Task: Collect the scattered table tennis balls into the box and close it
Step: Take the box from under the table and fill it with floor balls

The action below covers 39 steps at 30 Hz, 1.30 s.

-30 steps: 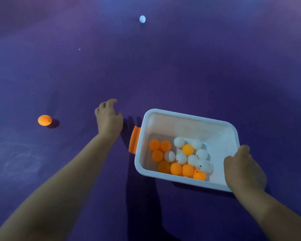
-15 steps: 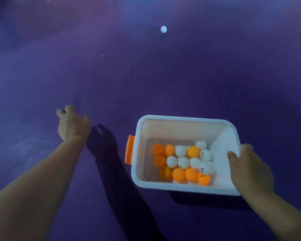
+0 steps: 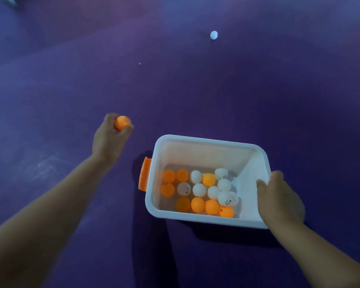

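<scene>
Though partly hidden by curled left-hand fingers (image 3: 124, 132), orange ball (image 3: 122, 122) gripped; right hand (image 3: 279, 200) clamped over box (image 3: 206, 142) rim.

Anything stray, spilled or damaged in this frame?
One white ball lies alone on the purple floor, far beyond the box. The left hand holds an orange ball; the right hand grips the box rim. No damage shows, and no lid is in view.
</scene>
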Available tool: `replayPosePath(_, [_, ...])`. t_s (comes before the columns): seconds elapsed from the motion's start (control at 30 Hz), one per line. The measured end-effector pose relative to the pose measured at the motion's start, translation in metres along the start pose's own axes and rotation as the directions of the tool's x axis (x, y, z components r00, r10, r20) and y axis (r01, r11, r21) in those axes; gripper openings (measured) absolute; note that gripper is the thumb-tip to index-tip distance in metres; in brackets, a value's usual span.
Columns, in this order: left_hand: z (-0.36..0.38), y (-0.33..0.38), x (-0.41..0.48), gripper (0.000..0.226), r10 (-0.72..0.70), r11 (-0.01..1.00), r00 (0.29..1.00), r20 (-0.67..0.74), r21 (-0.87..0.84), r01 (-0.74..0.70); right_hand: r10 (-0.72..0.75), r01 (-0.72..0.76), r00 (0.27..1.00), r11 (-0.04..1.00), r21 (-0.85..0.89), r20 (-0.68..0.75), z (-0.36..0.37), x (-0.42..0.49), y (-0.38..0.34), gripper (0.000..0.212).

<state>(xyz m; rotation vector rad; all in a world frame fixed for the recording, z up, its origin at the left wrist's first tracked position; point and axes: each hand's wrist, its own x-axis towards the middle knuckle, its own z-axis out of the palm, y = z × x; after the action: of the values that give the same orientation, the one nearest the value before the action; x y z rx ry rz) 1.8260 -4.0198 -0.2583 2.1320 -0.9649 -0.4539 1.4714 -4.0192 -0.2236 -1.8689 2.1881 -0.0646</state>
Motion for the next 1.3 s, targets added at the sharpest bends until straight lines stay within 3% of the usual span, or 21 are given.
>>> replayPosePath(0.07, [0.002,0.042,-0.027,0.014,0.133,0.975,0.991,0.032,-0.186,-0.125,-0.007,0.007,1.000,1.000,0.003,-0.005,0.000,0.000,0.001,0.021])
replayPosePath(0.13, [0.002,0.080,-0.059,0.013,0.314,0.923,0.943,0.107,-0.268,-0.276,-0.017,0.017,1.000,1.000,0.022,0.009,-0.001,0.000,0.002,0.021])
replayPosePath(0.2, [0.003,0.106,-0.085,0.017,0.463,0.882,0.847,0.263,-0.238,-0.408,-0.006,0.003,0.999,0.998,0.068,0.039,-0.003,-0.002,0.003,0.021])
replayPosePath(0.3, [0.010,0.123,-0.110,0.033,0.466,0.881,0.742,0.482,-0.177,-0.438,0.025,-0.035,0.998,0.987,0.159,0.061,-0.009,-0.006,0.011,0.021])
replayPosePath(0.4, [0.019,0.129,-0.126,0.031,0.499,0.855,0.803,0.325,-0.039,-0.516,0.030,-0.038,0.999,0.979,0.201,0.042,-0.017,-0.009,0.030,0.021])
replayPosePath(0.47, [0.027,0.133,-0.128,0.042,0.451,0.844,0.850,0.273,0.178,-0.506,0.028,-0.034,0.999,0.976,0.215,0.031,-0.025,-0.007,0.048,0.020])
replayPosePath(0.57, [0.044,0.150,-0.133,0.060,0.342,0.797,0.863,0.371,0.373,-0.475,0.015,-0.018,1.000,0.973,0.230,0.013,-0.036,0.003,0.078,0.019])
replayPosePath(0.67, [0.072,0.183,-0.140,0.065,0.278,0.814,0.856,0.436,0.365,-0.451,0.006,0.002,1.000,0.970,0.243,-0.031,-0.052,0.019,0.119,0.019])
replayPosePath(0.77, [0.096,0.218,-0.154,0.063,0.125,0.859,0.877,0.464,0.391,-0.330,0.010,-0.001,0.999,0.975,0.222,-0.037,-0.078,0.026,0.158,0.018])
replayPosePath(0.87, [0.112,0.252,-0.180,0.046,-0.008,0.880,0.872,0.490,0.417,-0.227,0.025,-0.022,1.000,0.980,0.197,-0.014,-0.111,0.030,0.195,0.016])
replayPosePath(0.97, [0.111,0.285,-0.197,0.020,0.004,0.891,0.861,0.508,0.389,-0.234,0.006,-0.003,1.000,0.989,0.149,-0.018,-0.156,0.032,0.219,0.016])
replayPosePath(1.0, [0.103,0.297,-0.201,0.012,0.008,0.895,0.860,0.511,0.381,-0.234,-0.003,0.005,1.000,0.992,0.127,-0.015,-0.174,0.030,0.222,0.016])
replayPosePath(1.1, [0.064,0.330,-0.211,0.033,-0.013,0.899,0.840,0.542,0.375,-0.228,-0.039,0.037,0.998,0.998,0.052,0.042,-0.232,0.019,0.218,0.015])
replayPosePath(1.3, [-0.053,0.393,-0.215,0.034,-0.144,0.937,0.830,0.539,0.344,-0.061,-0.113,0.131,0.982,0.985,-0.113,0.151,-0.360,-0.004,0.160,0.025])
